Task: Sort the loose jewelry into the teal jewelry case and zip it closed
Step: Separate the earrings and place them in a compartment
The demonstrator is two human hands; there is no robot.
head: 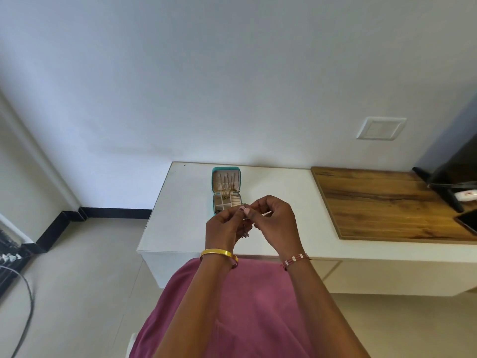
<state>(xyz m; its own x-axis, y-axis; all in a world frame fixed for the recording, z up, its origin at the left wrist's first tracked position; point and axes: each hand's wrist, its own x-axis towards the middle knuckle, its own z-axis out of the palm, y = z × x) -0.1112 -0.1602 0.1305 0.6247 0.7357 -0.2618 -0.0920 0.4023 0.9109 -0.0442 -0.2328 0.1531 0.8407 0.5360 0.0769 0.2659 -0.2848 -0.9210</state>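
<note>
Both hands work a thin chain above the desk.
The left hand (224, 226) and right hand (274, 218) each pinch the chain (245, 229); the open teal jewelry case (226, 189) lies just beyond the grip on the white desk (278, 192).

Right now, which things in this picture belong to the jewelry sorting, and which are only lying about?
Part of the job:
- open teal zip-around jewelry case on the white table
- thin silver chain, pinched by left hand and right hand

Just lying about:
- dark phone on the wooden top
- small white device
- white wall switch plate
</note>
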